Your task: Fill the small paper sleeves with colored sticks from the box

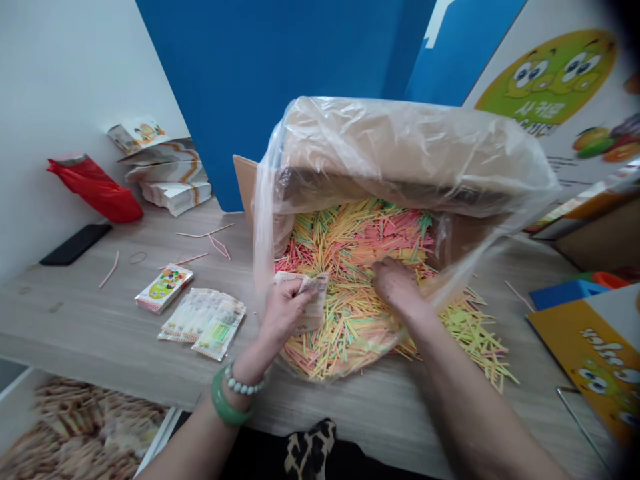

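A clear plastic bag (pixel 415 133) lines a tipped cardboard box, with a heap of thin pink, yellow, orange and green straws (pixel 345 247) spilling from its mouth. My left hand (pixel 287 307) is closed on a small printed packet (pixel 315 303) at the left side of the heap. Among the straws, my right hand (pixel 395 283) has its fingers curled into the pile; its fingertips are partly hidden. Left of my left hand lie fanned, see-through packets (pixel 187 317), the nearest with green straws inside. Beside them is a stack of printed packets (pixel 164 287).
Loose straws (pixel 480 333) lie right of the bag. A black phone-like slab (pixel 75 244), a red bag (pixel 95 190) and stacked packaging (pixel 175 187) stand at the left. Yellow printed cardboard (pixel 595 353) is at right. A drawer or bin of packets (pixel 80 427) sits below the table.
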Demonstrator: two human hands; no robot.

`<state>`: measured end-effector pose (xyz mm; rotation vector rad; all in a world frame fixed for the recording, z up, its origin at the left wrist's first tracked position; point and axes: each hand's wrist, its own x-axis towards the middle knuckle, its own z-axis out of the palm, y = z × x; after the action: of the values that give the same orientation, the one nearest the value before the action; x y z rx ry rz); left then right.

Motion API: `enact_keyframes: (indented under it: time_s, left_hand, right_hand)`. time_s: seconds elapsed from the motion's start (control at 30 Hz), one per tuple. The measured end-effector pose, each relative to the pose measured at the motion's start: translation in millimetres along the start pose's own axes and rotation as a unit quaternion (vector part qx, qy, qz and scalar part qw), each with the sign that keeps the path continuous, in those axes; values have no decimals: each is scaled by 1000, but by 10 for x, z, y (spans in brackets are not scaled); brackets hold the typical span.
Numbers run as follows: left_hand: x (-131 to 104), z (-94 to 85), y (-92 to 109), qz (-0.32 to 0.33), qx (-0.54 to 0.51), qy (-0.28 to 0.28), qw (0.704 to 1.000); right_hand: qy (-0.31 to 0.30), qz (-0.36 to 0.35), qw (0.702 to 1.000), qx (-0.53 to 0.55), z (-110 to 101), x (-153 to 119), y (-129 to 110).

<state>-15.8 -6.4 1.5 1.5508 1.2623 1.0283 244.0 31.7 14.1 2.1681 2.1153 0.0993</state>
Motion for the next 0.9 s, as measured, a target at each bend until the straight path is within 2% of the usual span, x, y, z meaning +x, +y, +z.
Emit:
enact_keyframes:
  time_s: [0.07, 0.13, 0.2, 0.27, 0.4, 0.5, 0.57, 0.67, 0.73, 0.8, 0.9]
  left_hand:
    - [-11, -13, 1, 36, 140, 31, 989]
    - [-16, -41, 2, 59, 262, 39, 963]
    - [-13, -71, -7, 55, 323, 47, 944]
    - [3, -91, -28, 50, 317, 67, 945]
    - [34, -94, -44, 115, 146, 128, 974]
    - [17, -91, 26, 128, -38, 177, 975]
    - [-11, -102, 101, 71, -170, 175, 967]
    - [-58, -132, 209, -48, -332, 148, 931]
    - [-87, -140, 257, -85, -379, 135, 912]
    - [-116, -120, 279, -100, -393, 111, 907]
    - [-157, -46, 265, -131, -398, 52, 906]
  right_hand:
    - [-6, -20, 999, -29, 11, 9, -18]
    - [-9, -35, 998, -44, 7, 13, -37]
    - [-7, -51, 997, -53, 4, 15, -36]
    - [-5, -64, 996, -59, 12, 13, -17]
    - [-9, -70, 996, -49, 58, 9, 21]
    - [-12, -64, 997, -40, 94, 18, 15]
    - [-5, -44, 998, -40, 107, 19, 10]
    - [5, -17, 999, -39, 88, -2, 22]
    - [20, 5, 999, -40, 43, -24, 17]
    - [36, 22, 998, -40, -10, -40, -36]
    - [7, -2, 1000, -22, -47, -20, -221]
